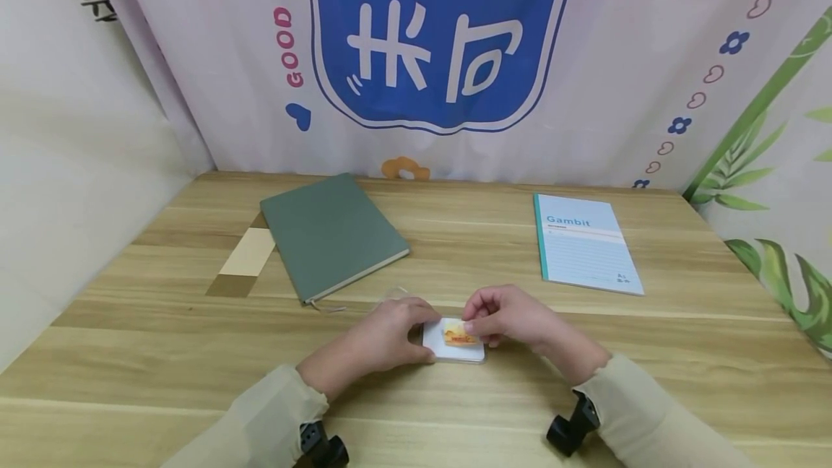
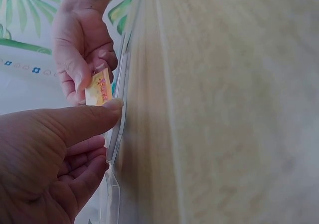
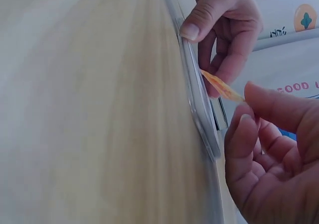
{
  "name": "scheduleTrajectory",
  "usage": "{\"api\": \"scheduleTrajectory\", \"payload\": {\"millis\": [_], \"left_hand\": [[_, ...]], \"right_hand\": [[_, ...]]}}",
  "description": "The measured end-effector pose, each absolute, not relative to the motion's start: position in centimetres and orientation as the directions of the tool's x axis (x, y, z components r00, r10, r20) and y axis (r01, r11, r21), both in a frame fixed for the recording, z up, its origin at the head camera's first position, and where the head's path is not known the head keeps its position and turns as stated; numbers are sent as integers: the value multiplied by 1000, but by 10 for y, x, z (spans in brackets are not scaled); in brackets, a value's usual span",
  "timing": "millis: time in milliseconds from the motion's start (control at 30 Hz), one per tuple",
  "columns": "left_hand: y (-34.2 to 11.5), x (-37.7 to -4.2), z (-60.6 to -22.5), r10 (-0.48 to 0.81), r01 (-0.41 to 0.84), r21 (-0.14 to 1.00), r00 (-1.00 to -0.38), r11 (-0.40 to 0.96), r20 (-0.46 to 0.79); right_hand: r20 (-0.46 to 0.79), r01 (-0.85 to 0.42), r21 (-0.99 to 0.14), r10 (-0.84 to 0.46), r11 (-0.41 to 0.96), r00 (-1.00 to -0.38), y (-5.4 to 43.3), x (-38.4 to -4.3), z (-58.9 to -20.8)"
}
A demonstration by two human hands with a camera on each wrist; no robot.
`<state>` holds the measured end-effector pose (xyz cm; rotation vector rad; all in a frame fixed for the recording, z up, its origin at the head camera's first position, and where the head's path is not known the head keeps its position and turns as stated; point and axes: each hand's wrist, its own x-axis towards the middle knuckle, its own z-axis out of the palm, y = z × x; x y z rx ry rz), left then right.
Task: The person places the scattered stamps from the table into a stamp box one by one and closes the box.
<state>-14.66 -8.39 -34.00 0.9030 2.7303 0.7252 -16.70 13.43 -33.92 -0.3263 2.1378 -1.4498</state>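
A flat white case (image 1: pixel 435 339) with rounded corners lies on the table in front of the person. Its edge looks clear and plastic in the right wrist view. My left hand (image 1: pixel 392 334) grips the case's left side, thumb on the near edge and fingers at the far one. Between the thumb and forefinger of my right hand (image 1: pixel 516 318) is the right end of a small, thin orange-and-yellow sticker (image 1: pixel 458 334). Seen from the right wrist, the sticker (image 3: pixel 219 86) tilts away from the case (image 3: pixel 198 89); whether its far end touches, I cannot tell.
A dark green notebook (image 1: pixel 331 237) lies at the back left, over a beige-and-brown strip (image 1: pixel 248 251). A light blue notebook (image 1: pixel 585 244) is at the back right. Clear plastic (image 1: pixel 393 295) shows faintly behind the left hand. A printed curtain (image 1: pixel 455 154) hangs along the table's back edge.
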Motion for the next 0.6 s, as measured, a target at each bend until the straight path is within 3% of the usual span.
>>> {"api": "scheduleTrajectory", "payload": {"millis": [600], "left_hand": [[-84, -143, -340, 571, 504, 477, -821, 720, 5]], "right_hand": [[-226, 36, -856, -310, 516, -924, 108, -159, -343]]}}
